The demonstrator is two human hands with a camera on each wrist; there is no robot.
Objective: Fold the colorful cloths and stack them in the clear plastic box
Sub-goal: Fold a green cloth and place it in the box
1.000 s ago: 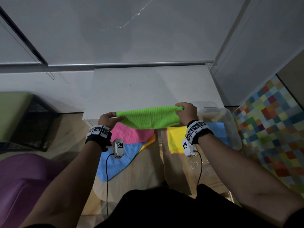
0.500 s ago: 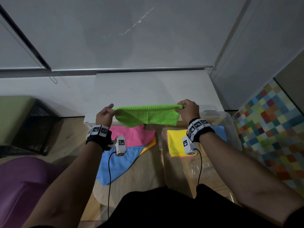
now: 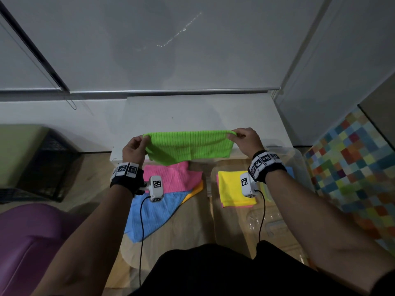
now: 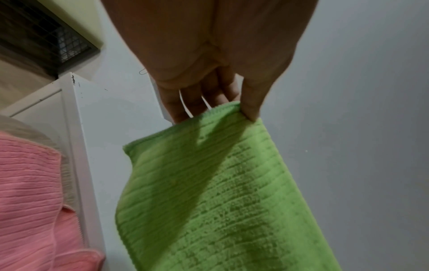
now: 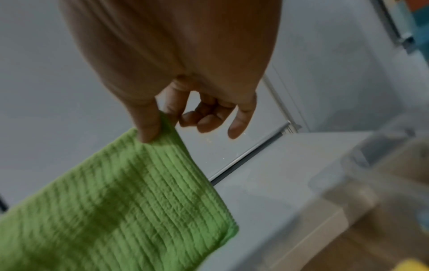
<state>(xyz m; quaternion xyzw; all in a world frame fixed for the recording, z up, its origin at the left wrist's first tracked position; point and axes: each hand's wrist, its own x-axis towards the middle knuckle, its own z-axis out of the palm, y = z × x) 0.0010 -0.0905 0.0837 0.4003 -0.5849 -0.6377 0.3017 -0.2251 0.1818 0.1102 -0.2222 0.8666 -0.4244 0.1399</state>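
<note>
The person had bare arms and wore dark clothes. Each wrist had a black band (image 3: 128,180) with small white squares on top, and each square had a black pattern like a puzzle. Below the left hand (image 3: 133,149) hung a little white box (image 3: 156,188) with a thin black cable (image 3: 141,231). The right hand (image 3: 245,141) had the same box (image 3: 246,184) and cable.

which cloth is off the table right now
The green cloth: the left hand and right hand pinch its top corners and hold it in the air. The pink and blue ones lie flat.
</note>
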